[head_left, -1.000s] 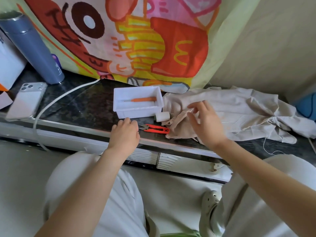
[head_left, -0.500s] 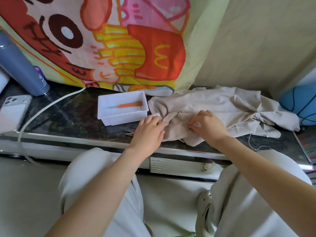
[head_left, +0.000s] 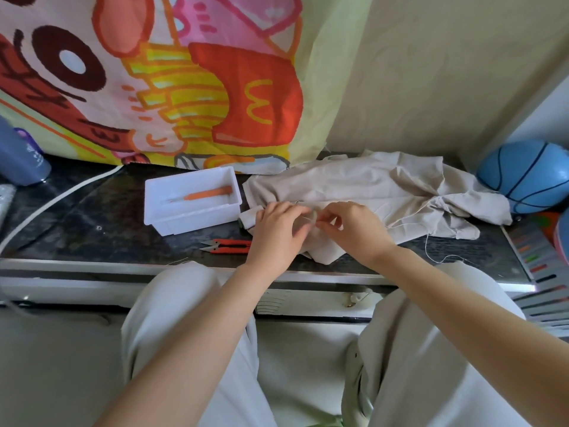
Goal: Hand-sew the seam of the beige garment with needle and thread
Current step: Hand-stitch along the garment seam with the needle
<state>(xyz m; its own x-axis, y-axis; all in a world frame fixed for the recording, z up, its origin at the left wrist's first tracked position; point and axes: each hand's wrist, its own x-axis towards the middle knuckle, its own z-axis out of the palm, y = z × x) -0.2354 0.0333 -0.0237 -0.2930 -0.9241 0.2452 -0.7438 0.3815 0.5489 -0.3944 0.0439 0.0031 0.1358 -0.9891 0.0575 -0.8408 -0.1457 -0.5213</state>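
1. The beige garment is seen spread in crumpled folds across the right half of the dark tabletop, with its near edge hanging slightly over the front rim.
2. The left hand is held with fingers curled over the garment's near-left fold, which is gripped.
3. The right hand is set just beside it, thumb and forefinger pinched together on the same fold; whether a needle is held there cannot be told.
4. A loose pale thread is seen trailing from the garment across the tabletop on the right.
5. A small white spool is partly hidden behind the left hand.
6. Red thread snips are laid near the front edge, just left of the left wrist.
7. A white tray is placed left of the garment, with an orange-handled tool lying inside.
8. A white cable and a blue bottle are found at far left.
9. A blue ball is lodged at far right, touching the garment's end.
10. A cartoon-printed cloth is hung behind the tabletop.
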